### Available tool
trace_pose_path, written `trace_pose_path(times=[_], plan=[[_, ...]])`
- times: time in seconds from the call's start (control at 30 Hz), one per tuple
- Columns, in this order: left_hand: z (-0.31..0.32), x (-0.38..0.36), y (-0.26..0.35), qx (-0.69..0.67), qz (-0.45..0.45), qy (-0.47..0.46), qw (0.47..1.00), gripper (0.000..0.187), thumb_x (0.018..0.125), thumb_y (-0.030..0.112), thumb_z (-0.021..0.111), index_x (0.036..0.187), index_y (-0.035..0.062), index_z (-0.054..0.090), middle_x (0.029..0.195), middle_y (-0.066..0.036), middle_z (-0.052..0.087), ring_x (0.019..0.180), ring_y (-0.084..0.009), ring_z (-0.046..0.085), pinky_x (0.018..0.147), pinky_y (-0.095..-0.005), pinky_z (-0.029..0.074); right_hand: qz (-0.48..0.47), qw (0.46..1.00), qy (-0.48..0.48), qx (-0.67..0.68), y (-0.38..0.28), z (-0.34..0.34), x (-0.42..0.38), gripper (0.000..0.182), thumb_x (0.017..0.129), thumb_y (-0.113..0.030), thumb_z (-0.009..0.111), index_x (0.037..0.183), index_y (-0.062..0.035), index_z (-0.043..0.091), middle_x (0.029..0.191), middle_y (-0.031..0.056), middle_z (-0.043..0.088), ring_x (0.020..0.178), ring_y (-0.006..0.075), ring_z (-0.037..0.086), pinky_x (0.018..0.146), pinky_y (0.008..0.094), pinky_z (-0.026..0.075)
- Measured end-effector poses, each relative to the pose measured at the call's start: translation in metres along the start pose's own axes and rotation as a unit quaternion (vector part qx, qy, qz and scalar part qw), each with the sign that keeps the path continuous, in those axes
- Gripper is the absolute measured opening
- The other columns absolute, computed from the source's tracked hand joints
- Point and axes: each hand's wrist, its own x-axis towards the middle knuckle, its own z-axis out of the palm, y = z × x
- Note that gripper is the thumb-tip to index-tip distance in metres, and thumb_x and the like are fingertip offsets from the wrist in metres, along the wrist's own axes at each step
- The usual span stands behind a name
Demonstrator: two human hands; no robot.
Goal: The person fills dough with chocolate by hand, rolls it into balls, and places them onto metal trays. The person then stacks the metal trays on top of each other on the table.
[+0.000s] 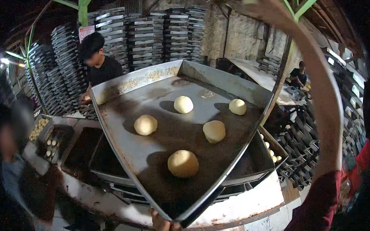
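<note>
A large metal baking tray, stained dark in patches, is held up with one corner toward me. Several round pale dough balls lie spaced apart on its bottom. My left hand grips the near corner, its fingers closed around the rim and partly hidden below it. On the right, my bare arm rises from a red sleeve and curves over the tray's right side. My right hand is high at the top edge, smeared by motion. A pale roundish blob shows at it, too blurred to name.
Dark trays stand on a white worktable beneath and beside mine. More dough balls lie in trays at left and right. A co-worker in black stands beyond the tray. Tall tray stacks line the back; a green post rises there.
</note>
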Motion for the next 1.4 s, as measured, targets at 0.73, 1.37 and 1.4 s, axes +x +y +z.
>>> trace_pose_path(times=[0.73, 1.37, 1.4], plan=[[0.070, -0.052, 0.100, 0.283, 0.050, 0.365, 0.886, 0.035, 0.093, 0.025, 0.039, 0.082, 0.0005, 0.060, 0.085, -0.016, 0.056, 0.080, -0.0251, 0.054, 0.067, -0.0375, 0.048, 0.369, 0.904, -0.055, 0.207, 0.043, 0.200, -0.409, 0.022, 0.087, -0.023, 0.050, 0.090, -0.0012, 0.049, 0.081, 0.0062, 0.049, 0.077, 0.0138, 0.047, 0.070, 0.0268, 0.040], [0.060, -0.240, 0.075, -0.493, -0.529, 0.112, 0.682, 0.030, 0.086, 0.021, 0.048, 0.106, -0.0007, 0.045, 0.097, -0.013, 0.047, 0.091, -0.0243, 0.045, 0.089, -0.0364, 0.037, -0.008, 0.822, -0.154, 0.548, -0.457, 0.008, -0.609, 0.020, 0.084, -0.015, 0.051, 0.077, 0.0024, 0.056, 0.060, 0.0134, 0.053, 0.055, 0.0249, 0.056, 0.064, 0.0386, 0.050], [0.024, -0.292, 0.033, -0.552, -0.528, 0.204, 0.612, 0.028, 0.086, 0.020, 0.049, 0.104, -0.0013, 0.047, 0.091, -0.010, 0.048, 0.088, -0.0220, 0.046, 0.087, -0.0321, 0.036, -0.017, 0.817, -0.151, 0.556, -0.466, 0.002, -0.598, 0.020, 0.084, -0.015, 0.051, 0.077, 0.0024, 0.056, 0.060, 0.0134, 0.053, 0.055, 0.0249, 0.056, 0.064, 0.0386, 0.050]])
